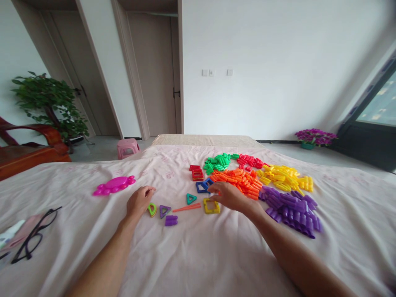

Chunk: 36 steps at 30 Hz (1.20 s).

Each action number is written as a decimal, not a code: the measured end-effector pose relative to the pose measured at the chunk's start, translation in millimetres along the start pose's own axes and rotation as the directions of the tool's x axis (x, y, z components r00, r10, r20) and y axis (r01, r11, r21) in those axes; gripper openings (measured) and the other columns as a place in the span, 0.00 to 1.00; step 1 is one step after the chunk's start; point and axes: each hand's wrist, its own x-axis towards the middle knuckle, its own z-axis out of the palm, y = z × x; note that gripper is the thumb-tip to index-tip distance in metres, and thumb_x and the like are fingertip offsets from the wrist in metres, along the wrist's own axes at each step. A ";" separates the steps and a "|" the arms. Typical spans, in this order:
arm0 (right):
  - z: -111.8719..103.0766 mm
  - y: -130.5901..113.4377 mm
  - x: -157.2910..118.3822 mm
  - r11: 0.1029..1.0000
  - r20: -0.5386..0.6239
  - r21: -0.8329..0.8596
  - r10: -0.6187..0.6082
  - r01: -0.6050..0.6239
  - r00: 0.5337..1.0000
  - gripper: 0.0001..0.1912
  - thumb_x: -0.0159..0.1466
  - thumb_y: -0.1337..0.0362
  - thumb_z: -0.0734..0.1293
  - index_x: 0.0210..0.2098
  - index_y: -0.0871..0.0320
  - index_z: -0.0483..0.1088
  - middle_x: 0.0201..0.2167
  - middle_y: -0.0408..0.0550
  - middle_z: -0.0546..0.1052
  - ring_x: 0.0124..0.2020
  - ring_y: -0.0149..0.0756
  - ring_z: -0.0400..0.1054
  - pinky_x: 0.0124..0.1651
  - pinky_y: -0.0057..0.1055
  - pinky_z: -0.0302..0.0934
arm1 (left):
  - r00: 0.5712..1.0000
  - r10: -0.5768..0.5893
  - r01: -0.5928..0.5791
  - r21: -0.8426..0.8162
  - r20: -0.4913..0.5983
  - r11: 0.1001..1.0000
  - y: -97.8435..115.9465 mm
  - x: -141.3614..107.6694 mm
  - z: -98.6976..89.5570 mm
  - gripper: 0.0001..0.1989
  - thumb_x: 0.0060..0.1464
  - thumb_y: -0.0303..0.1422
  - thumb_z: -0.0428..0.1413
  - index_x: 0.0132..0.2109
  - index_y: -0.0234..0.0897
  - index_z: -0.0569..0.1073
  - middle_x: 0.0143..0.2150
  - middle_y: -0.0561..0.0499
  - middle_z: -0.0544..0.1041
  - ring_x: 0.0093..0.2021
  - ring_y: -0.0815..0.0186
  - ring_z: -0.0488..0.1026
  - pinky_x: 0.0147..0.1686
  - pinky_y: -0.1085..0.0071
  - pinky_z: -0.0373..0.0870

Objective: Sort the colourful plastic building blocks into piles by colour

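My right hand (227,194) reaches over the cloth, its fingers closed at the edge of a tilted blue tile (207,182). That tile overlaps a blue square frame tile (201,187). Just below my right hand lies a yellow square tile (211,206). My left hand (141,200) rests empty, fingers loosely bent and slightly apart, beside a lime-green rounded tile (152,209). Nearby are a purple triangle tile (164,211), a teal triangle tile (191,199), two orange sticks (187,207) and joined purple pieces (171,220). Red tiles (197,175) lie farther back.
Piles of green (218,162), red (247,161), orange (238,181), yellow (281,177) and purple pieces (291,210) spread at right. A magenta candy-shaped case (114,185) and black glasses (37,233) lie left. Beyond the cloth stands a pink stool (128,147).
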 end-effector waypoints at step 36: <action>24.0 -3.0 47.3 0.980 -0.167 -0.178 0.063 -0.093 0.984 0.25 0.58 0.63 0.72 0.54 0.56 0.71 0.50 0.52 0.72 0.52 0.44 0.65 0.47 0.32 0.60 | 1.000 0.000 0.000 0.006 0.007 1.000 0.6 -0.9 0.2 0.14 0.59 0.35 0.48 0.45 0.43 0.78 0.47 0.52 0.80 0.43 0.65 0.75 0.39 0.73 0.64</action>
